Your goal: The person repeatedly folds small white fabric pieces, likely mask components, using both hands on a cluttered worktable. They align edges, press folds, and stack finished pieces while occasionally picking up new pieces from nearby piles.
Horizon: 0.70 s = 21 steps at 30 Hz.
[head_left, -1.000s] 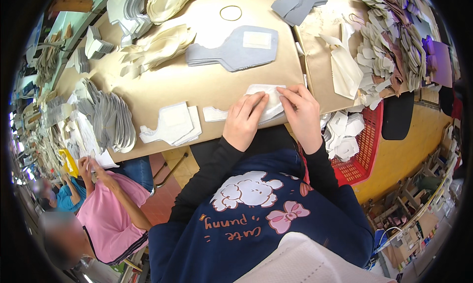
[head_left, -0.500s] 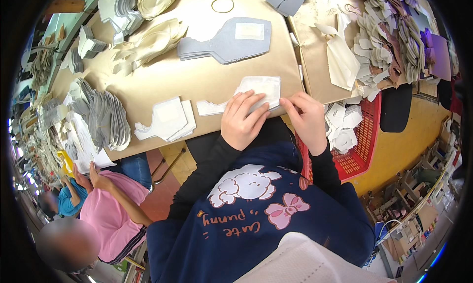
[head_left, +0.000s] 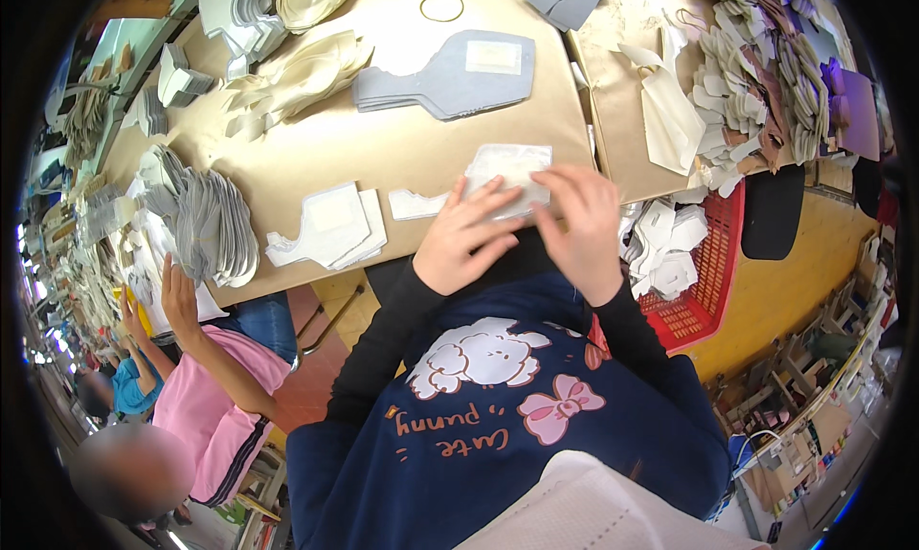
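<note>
A flat white cut-out piece with a narrow tail (head_left: 507, 159) lies at the table's front edge, before my body. My left hand (head_left: 466, 234) rests on its lower part, with fingers spread and the fingertips on the surface. My right hand (head_left: 581, 232) is at the piece's right side, its thumb and fingers apart and the fingertips over the surface. Nothing shows in either grasp. Left of it, a few similar white pieces (head_left: 330, 229) overlap. Beyond lies a stack of larger grey cut-out pieces (head_left: 431, 86), with a pale rectangle on the top one.
Bundles of cream (head_left: 306, 81) and grey pieces (head_left: 211, 224) fill the table's left side. A rubber band (head_left: 441, 7) lies at the back. Piled pieces (head_left: 737, 100) cover the right. A red basket (head_left: 713, 272) holds white pieces beside me. A person in pink (head_left: 215, 397) sits at left.
My right hand has moved from the piece's lower right corner up and left over its surface, fingers opening. My left hand's fingers have spread and shifted slightly left.
</note>
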Tool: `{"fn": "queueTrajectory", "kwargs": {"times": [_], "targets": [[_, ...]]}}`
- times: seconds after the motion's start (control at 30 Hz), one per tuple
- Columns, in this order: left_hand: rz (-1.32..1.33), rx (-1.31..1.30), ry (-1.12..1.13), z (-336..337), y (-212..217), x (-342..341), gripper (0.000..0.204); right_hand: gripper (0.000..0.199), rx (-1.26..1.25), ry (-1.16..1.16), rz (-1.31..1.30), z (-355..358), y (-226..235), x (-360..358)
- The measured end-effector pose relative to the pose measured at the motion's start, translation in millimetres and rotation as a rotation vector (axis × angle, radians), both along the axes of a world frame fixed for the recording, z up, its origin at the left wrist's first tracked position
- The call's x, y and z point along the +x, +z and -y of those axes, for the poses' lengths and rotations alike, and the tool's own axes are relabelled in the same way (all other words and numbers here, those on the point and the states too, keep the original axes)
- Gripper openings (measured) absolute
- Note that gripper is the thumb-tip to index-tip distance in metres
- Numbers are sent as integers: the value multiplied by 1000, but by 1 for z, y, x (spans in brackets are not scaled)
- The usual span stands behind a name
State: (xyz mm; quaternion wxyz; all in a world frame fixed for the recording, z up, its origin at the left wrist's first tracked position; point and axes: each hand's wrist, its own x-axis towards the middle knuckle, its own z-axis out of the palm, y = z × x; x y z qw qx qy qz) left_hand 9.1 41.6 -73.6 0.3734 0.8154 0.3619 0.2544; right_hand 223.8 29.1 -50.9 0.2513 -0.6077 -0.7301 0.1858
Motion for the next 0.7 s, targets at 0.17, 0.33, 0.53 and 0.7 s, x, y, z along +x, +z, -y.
{"fn": "queueTrajectory", "kwargs": {"times": [0.17,0.33,0.53,0.7], "targets": [[-154,82,278,8,-6,6,38,49,-107,74,253,18,-16,-21],[-250,164,274,14,-6,7,41,44,-103,-61,300,22,-21,-10],[-337,282,190,15,-8,4,41,44,-56,19,125,26,-24,-3],[-416,224,98,29,-3,-10,41,47,42,125,410,35,-31,3]]}}
